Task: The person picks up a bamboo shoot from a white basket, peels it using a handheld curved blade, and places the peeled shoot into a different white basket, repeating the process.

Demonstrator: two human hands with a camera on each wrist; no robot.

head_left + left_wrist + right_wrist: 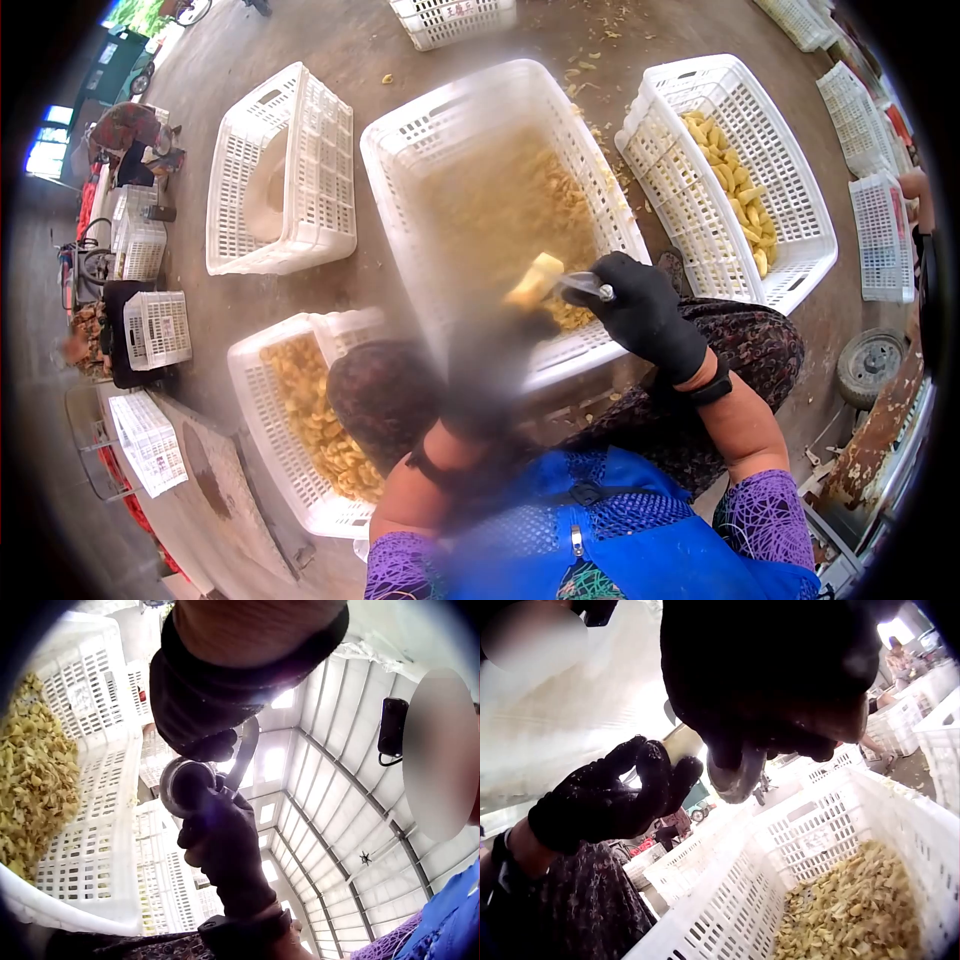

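My left hand, in a black glove and blurred in the head view, holds a pale yellow peeled piece above the middle white crate. In the right wrist view the piece sticks up between the left thumb and fingers. My right hand, also gloved in black, grips a metal hand tool with a curved, shiny end right at the piece. The tool's handle is mostly hidden by the fingers. Yellow peelings cover the crate's bottom beneath both hands.
A white crate with yellow pieces stands at the right. Another crate of yellow pieces is by the left knee. A crate holding something beige stands at the left. Peelings lie on the floor; other people sit farther left.
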